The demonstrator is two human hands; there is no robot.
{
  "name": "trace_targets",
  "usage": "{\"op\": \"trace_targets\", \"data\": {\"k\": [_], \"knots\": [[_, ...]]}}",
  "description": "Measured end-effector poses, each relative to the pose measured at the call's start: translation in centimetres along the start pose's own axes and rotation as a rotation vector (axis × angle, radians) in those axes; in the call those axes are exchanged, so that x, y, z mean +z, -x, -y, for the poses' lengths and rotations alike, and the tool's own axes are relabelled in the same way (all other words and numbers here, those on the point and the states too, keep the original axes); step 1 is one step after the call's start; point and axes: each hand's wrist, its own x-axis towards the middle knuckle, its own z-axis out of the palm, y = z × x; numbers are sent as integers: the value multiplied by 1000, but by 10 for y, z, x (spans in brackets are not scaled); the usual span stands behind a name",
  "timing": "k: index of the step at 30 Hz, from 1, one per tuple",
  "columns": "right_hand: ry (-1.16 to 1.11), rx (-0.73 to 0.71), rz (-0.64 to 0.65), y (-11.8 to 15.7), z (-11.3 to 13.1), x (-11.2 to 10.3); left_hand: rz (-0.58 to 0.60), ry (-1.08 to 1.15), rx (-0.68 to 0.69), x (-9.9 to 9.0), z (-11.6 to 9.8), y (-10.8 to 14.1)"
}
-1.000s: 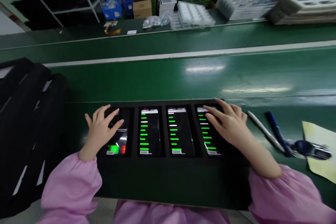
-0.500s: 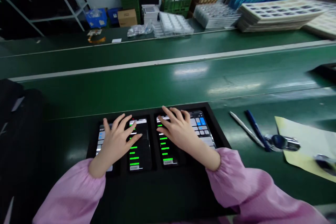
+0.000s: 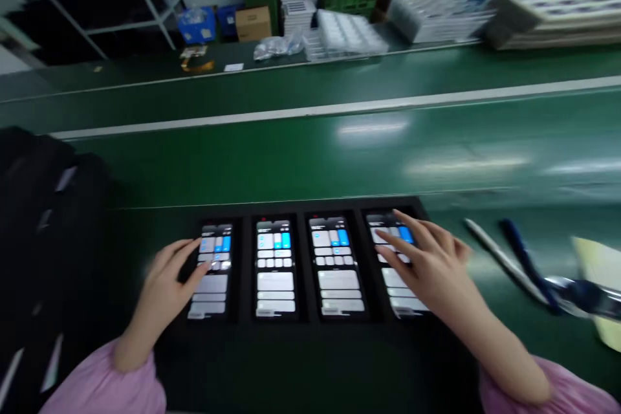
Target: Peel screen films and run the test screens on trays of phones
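Several lit phones lie side by side in a black tray. My left hand is over the left edge of the leftmost phone, fingers apart, fingertips at its screen. My right hand reaches over the rightmost phone with spread fingers and holds nothing. Between the hands lie two more phones, the left inner one and the right inner one. All the screens show grey and blue panels.
A white pen, a blue pen and a shiny metal object by yellow paper lie at right. Black material stands at left. Stacked trays and a blue bin are at the back.
My hands have moved apart, the left one leftward and the right one rightward, off the inner phones. Those two screens changed from green text on black to grey and blue panels. The view has shifted.
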Motion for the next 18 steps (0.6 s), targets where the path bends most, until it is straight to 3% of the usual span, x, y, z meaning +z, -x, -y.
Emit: {"op": "trace_targets", "data": {"k": [8, 12, 15, 18], "knots": [[-140, 2, 4, 2, -3, 9, 82, -109, -34, -9, -9, 0], [-126, -1, 44, -3, 1, 1, 77, -87, -28, -6, -12, 2], [-31, -13, 13, -14, 21, -13, 65, -55, -13, -3, -10, 3], [-71, -134, 47, -27, 55, -17, 64, -39, 8, -4, -6, 2]]}}
